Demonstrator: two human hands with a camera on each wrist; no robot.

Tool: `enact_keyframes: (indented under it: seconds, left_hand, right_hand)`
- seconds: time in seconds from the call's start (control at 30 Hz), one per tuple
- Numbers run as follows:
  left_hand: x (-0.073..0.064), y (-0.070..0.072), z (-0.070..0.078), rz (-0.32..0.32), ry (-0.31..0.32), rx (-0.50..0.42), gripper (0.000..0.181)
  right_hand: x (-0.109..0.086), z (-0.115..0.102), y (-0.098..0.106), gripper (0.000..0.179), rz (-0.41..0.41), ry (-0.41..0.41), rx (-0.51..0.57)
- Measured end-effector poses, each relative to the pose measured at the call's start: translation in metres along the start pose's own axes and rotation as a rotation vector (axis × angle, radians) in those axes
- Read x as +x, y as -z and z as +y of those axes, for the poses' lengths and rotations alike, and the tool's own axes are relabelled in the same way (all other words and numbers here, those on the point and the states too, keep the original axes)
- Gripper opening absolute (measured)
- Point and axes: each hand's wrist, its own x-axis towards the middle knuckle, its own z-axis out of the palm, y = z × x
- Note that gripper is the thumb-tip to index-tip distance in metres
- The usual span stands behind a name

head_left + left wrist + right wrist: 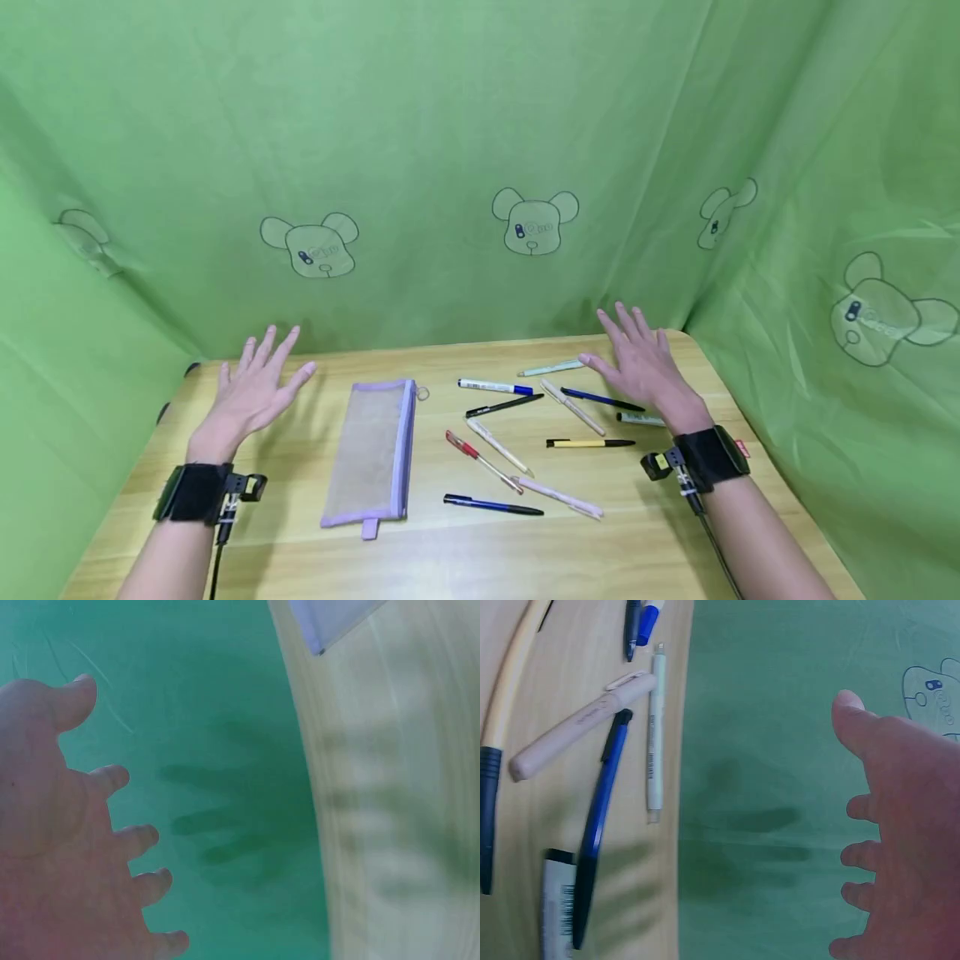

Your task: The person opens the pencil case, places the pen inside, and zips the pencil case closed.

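The mesh pouch [367, 450] and the mint pen [549, 368] lie nearest the hands on the bench [472, 567], the pouch inward of the left hand [251, 396], the pen near the right hand's [645, 367] thumb. Each grip is spread, fingers apart, holding nothing; both hands hover, casting shadows.

Just beyond the right grip lie a dark blue pen [602, 399], a black-capped marker [640, 419] and a beige pen [572, 407]; farther in, a red-capped pen [483, 461] meets the end of a lilac pen [558, 497].

The mint pen lies along the bench's far edge, so a careless brush of the fingers could roll it off towards the curtain [420, 125]. Where pens sit close, picking one could drag its neighbour. I cannot tell whether the pouch's zip is open; forcing a pen against a closed one would snag it.

The black-capped marker bears a barcode, and small print runs along the mint and beige barrels, too fine to read. On the curtain, the bear outlines carry faint lettering beginning with Q, perhaps "Qee". The red tag [742, 448] at the right wrist is illegible.
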Motion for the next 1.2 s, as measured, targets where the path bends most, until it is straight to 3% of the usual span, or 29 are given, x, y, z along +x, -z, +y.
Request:
enact_keyframes:
  seconds: [0.33,0.6,1.2]
  left_hand:
    - [-0.007,-0.018,0.011,0.067,-0.005,-0.012,0.078]
    - [-0.012,-0.039,0.023,0.140,-0.007,-0.112,0.073]
    - [-0.023,-0.062,0.050,0.043,0.041,-0.195,0.073]
  right_hand:
    - [-0.009,-0.004,-0.015,0.089,0.028,0.000,0.033]
    - [-0.021,-0.014,-0.024,0.087,0.075,0.040,0.075]
    - [-0.044,0.000,-0.041,0.073,0.056,0.002,0.112]
